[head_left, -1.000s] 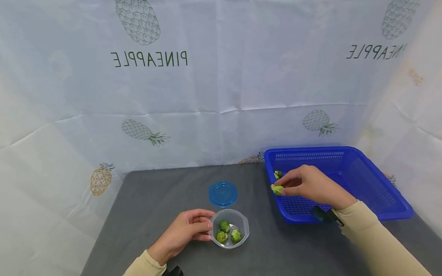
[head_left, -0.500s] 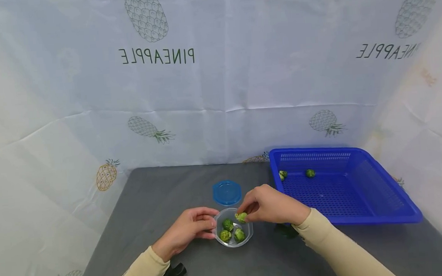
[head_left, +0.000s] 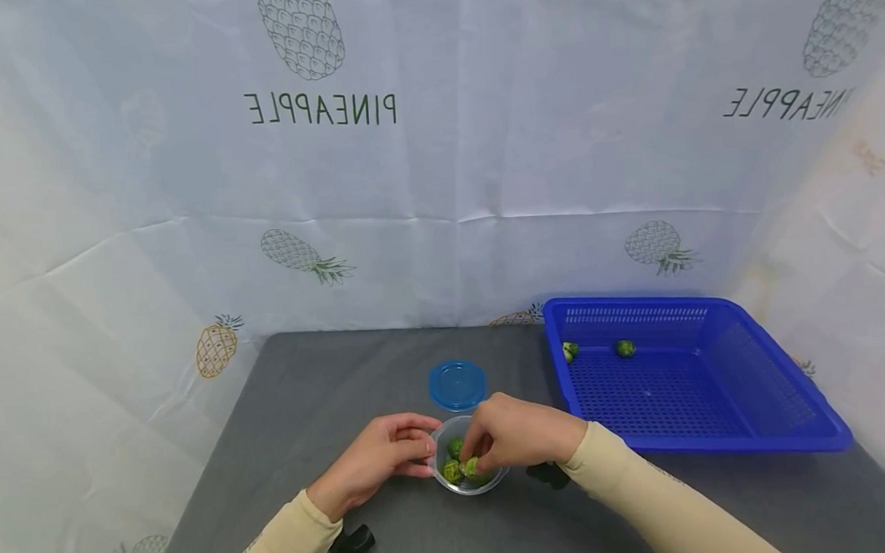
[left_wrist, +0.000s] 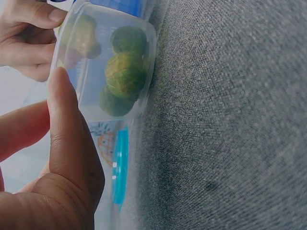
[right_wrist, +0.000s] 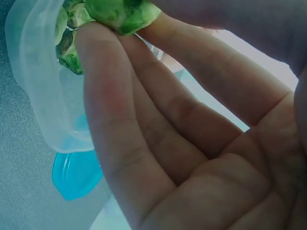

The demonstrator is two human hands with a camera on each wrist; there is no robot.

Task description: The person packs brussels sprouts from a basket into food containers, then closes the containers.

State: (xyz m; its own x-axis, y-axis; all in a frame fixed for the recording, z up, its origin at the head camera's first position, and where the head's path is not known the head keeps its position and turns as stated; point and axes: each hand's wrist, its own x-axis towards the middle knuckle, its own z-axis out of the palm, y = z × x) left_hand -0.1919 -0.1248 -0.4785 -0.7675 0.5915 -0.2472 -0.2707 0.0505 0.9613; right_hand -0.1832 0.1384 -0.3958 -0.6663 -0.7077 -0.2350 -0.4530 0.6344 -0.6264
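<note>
My left hand (head_left: 380, 457) grips the left edge of a clear plastic container (left_wrist: 88, 109), thumb against the rim. The container stands on the grey tabletop with several green Brussels sprouts (left_wrist: 125, 74) at its bottom. My right hand (head_left: 524, 431) reaches over the right side of the container and pinches another Brussels sprout (right_wrist: 125, 13) between thumb and fingertips. In the left wrist view, that sprout shows blurred through the container wall, above the others. In the head view, my right fingers partly hide the sprouts inside.
A round blue lid (head_left: 457, 384) lies just behind the container. To the right stands a blue perforated basket (head_left: 710, 448) with a few Brussels sprouts (head_left: 626, 348) near its far left corner. A white pineapple-print cloth (head_left: 435, 143) hangs behind the table.
My right hand has carried the pinched sprout left from the basket to the container, then lowered it inside. My left hand keeps its hold on the container. The head view has shifted slightly.
</note>
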